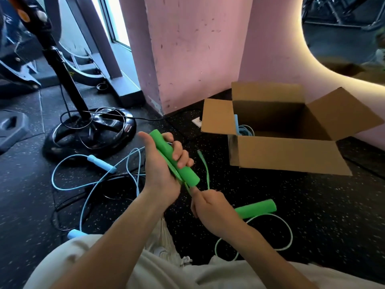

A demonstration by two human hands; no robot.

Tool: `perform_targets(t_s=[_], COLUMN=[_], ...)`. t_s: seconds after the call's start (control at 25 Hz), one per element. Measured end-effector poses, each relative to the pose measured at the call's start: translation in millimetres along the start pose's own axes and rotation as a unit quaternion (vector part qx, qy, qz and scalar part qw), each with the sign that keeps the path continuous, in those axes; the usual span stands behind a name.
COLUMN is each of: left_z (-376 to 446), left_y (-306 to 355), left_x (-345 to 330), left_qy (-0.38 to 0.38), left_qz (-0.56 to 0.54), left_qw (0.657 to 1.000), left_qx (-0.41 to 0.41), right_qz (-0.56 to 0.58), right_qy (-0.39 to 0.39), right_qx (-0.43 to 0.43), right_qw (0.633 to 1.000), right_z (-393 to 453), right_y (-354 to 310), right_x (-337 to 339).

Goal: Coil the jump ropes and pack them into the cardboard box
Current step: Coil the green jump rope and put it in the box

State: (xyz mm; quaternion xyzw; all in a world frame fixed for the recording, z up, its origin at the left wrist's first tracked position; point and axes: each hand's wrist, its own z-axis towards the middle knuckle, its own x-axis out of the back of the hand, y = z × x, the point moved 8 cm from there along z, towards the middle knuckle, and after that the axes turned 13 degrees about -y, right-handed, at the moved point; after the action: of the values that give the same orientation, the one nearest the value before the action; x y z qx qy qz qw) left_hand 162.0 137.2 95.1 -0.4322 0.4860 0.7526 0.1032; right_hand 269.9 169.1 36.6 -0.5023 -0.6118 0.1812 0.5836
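- Left hand (164,167) grips a green handle (175,158).
- Right hand (210,207), just below it, pinches the green cord (205,167).
- Cardboard box (287,155) stands open beyond the right hand.

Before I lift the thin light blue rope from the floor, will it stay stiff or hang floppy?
Probably floppy: the thin light blue rope lies in loose, crossing loops on the speckled black floor. It looks light, being so thin. Its light blue foam handle would likely dangle and swing, and loops may tangle.
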Motion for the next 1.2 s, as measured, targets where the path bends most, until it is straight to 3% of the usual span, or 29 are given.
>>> perform_targets(t_s=[0.08, 0.16, 0.24, 0.32, 0.4, 0.48, 0.56, 0.76, 0.88, 0.96, 1.08, 1.2], left_z=[3.7, 4.1, 0.0, -1.6, 0.3, -6.5, -19.5, -43.8, -56.4, -69.6, -72.8, -51.4], left_y=[9.4, 13.7, 11.5, 2.4, -20.6, -48.7, -62.2, -58.9, -62.4, -66.6, -60.3, -45.0], left_x=[12.7, 14.5, 5.7, -6.4, -9.9, -6.5, -6.4, 0.4, -1.6, -15.2, -43.7, -46.9], left_qy=[0.034, 0.028, 0.006, -0.039, -0.098, -0.155, -0.191, -0.252, -0.322, -0.376, -0.428, -0.395], left_qz=[0.104, 0.271, 0.422, 0.559, 0.648, 0.614, 0.548, 0.379, 0.335, 0.244, 0.035, -0.044], left_qw=[0.993, 0.96, 0.903, 0.825, 0.755, 0.744, 0.74, 0.741, 0.705, 0.697, 0.738, 0.806], left_qx=[-0.039, -0.067, -0.084, -0.072, 0.031, 0.211, 0.342, 0.494, 0.536, 0.56, 0.52, 0.439], right_qz=[-0.042, -0.145, -0.257, -0.305, -0.322, -0.333, -0.327, -0.289, -0.273, -0.301, -0.274, -0.191], right_qy=[-0.013, -0.03, -0.045, -0.024, 0.017, 0.057, 0.088, 0.102, 0.091, 0.103, 0.077, 0.033], right_qx=[0.025, 0.04, 0.042, 0.059, 0.091, 0.115, 0.136, 0.139, 0.105, 0.082, 0.049, 0.071], right_qw=[0.999, 0.988, 0.964, 0.95, 0.942, 0.934, 0.931, 0.942, 0.952, 0.945, 0.957, 0.978], right_z=[-4.7, -10.6, -16.4, -23.3, -28.5, -31.4, -33.1, -30.6, -27.2, -24.5, -19.9, -19.5], right_y=[-12.9, -28.4, -38.3, -46.4, -52.0, -51.8, -50.0, -43.2, -30.7, -23.3, -10.6, -5.6], right_x=[-1.5, 5.3, 16.9, 36.1, 57.4, 73.7, 80.9, 90.0, 99.3, 101.7, 99.9, 95.4])
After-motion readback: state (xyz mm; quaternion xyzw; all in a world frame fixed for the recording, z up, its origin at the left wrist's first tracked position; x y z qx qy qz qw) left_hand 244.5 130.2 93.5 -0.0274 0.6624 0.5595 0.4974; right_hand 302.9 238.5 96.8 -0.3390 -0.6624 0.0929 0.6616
